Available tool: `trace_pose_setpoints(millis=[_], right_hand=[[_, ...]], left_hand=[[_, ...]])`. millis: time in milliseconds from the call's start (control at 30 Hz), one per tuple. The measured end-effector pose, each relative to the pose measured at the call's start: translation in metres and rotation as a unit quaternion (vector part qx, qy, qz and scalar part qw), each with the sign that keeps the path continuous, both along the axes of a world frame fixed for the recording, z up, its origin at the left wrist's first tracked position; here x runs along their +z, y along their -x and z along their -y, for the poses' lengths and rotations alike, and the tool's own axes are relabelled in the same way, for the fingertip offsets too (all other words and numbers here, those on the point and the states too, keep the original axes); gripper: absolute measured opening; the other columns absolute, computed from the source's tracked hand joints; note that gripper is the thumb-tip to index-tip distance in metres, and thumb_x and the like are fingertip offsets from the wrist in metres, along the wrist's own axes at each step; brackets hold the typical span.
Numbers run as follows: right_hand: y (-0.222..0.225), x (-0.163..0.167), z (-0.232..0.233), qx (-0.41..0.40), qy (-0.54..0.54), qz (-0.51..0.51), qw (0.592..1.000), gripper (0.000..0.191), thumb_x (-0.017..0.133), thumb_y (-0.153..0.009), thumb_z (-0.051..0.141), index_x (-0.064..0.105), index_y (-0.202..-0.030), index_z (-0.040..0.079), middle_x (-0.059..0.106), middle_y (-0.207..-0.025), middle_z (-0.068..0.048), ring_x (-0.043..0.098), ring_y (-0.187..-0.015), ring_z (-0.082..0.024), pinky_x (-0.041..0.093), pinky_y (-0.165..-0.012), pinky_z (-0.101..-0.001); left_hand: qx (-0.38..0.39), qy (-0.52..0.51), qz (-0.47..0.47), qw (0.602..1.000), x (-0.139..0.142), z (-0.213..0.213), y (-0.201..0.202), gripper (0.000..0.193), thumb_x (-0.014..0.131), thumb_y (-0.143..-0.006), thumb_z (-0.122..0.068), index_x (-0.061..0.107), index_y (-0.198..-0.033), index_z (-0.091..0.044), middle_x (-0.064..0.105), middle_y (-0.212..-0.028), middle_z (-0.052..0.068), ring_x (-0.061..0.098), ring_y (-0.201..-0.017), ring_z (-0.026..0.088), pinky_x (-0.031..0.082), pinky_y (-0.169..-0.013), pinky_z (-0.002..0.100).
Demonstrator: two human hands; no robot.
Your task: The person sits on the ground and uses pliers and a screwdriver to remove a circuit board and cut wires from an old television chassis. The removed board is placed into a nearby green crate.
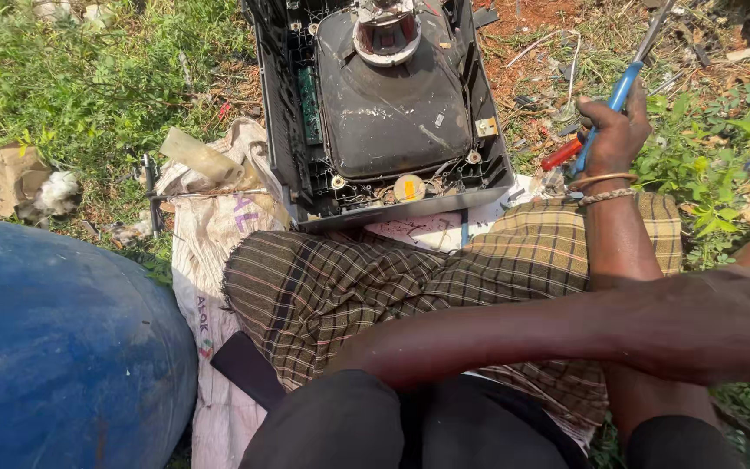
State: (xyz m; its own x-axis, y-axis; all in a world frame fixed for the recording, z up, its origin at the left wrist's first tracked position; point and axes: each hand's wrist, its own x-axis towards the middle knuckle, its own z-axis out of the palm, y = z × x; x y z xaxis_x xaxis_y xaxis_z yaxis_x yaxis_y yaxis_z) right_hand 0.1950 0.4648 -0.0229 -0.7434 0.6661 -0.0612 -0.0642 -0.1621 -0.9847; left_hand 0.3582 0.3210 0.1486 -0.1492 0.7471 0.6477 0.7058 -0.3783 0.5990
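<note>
An opened television set (281, 130) lies face down on the ground ahead of my knees, its dark picture tube (392, 108) and a green circuit board (309, 104) exposed. My right hand (614, 130), with bangles on the wrist, is to the right of the set and grips a blue-handled tool (625, 85) whose metal shaft points up and away. A red handle (561, 155) sticks out just left of that hand. My left arm crosses my lap to the right; my left hand (722, 323) rests over my right forearm, fingers running off the frame edge.
A blue barrel (54, 347) fills the lower left. A white sack (210, 234) is spread under the set, with a pale plastic bottle (200, 156) on it. A checked cloth (375, 278) covers my lap. Grass, red soil and scattered scrap surround the spot.
</note>
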Motion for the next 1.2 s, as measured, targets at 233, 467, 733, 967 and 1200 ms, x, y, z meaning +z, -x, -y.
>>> trace_pose_setpoints(millis=[233, 467, 733, 967, 1200], right_hand=[[-0.021, 0.07, 0.061, 0.093, -0.576, -0.068, 0.809, 0.09, 0.087, -0.09, 0.029, 0.037, -0.161, 0.003, 0.059, -0.129, -0.021, 0.062, -0.116, -0.032, 0.054, -0.098, -0.0444], [0.003, 0.178, 0.139, 0.28, -0.791, -0.18, 0.514, 0.088, 0.078, -0.075, 0.049, 0.053, -0.15, 0.011, 0.064, -0.124, -0.016, 0.064, -0.115, -0.035, 0.053, -0.097, -0.0511], [0.016, 0.25, 0.166, 0.278, -0.83, 0.001, 0.483, 0.085, 0.075, -0.072, 0.045, 0.056, -0.147, 0.01, 0.067, -0.107, -0.02, 0.066, -0.086, -0.034, 0.054, -0.073, -0.0473], [0.042, 0.245, 0.177, 0.305, -0.757, 0.314, 0.485, 0.085, 0.075, -0.079, 0.031, 0.053, -0.16, 0.022, 0.066, -0.109, -0.023, 0.069, -0.088, -0.037, 0.056, -0.077, -0.05], [0.025, 0.227, 0.169, 0.307, -0.824, -0.136, 0.457, 0.094, 0.077, -0.065, 0.04, 0.05, -0.151, 0.012, 0.065, -0.112, -0.02, 0.066, -0.096, -0.037, 0.052, -0.088, -0.0503]], left_hand=[[0.645, 0.218, -0.088, 0.727, -0.101, 0.257, 0.145, 0.043, 0.066, -0.101, -0.034, 0.07, -0.123, 0.003, 0.063, -0.139, 0.019, 0.041, -0.144, 0.039, 0.037, -0.12, 0.052], [0.578, 0.359, -0.001, 0.733, -0.147, 0.301, 0.142, 0.036, 0.058, -0.105, -0.036, 0.08, -0.104, -0.007, 0.073, -0.119, 0.014, 0.053, -0.132, 0.038, 0.038, -0.112, 0.05], [0.611, 0.25, -0.028, 0.751, -0.153, 0.303, 0.145, 0.038, 0.061, -0.096, -0.033, 0.079, -0.083, -0.003, 0.078, -0.102, 0.014, 0.067, -0.111, 0.032, 0.046, -0.105, 0.047], [0.59, 0.296, -0.033, 0.75, -0.162, 0.302, 0.147, 0.039, 0.061, -0.099, -0.034, 0.08, -0.083, -0.004, 0.078, -0.095, 0.014, 0.071, -0.099, 0.028, 0.049, -0.103, 0.046], [0.59, 0.279, -0.01, 0.757, -0.157, 0.303, 0.148, 0.039, 0.06, -0.097, -0.034, 0.08, -0.08, -0.004, 0.078, -0.093, 0.013, 0.071, -0.097, 0.029, 0.049, -0.103, 0.047]])
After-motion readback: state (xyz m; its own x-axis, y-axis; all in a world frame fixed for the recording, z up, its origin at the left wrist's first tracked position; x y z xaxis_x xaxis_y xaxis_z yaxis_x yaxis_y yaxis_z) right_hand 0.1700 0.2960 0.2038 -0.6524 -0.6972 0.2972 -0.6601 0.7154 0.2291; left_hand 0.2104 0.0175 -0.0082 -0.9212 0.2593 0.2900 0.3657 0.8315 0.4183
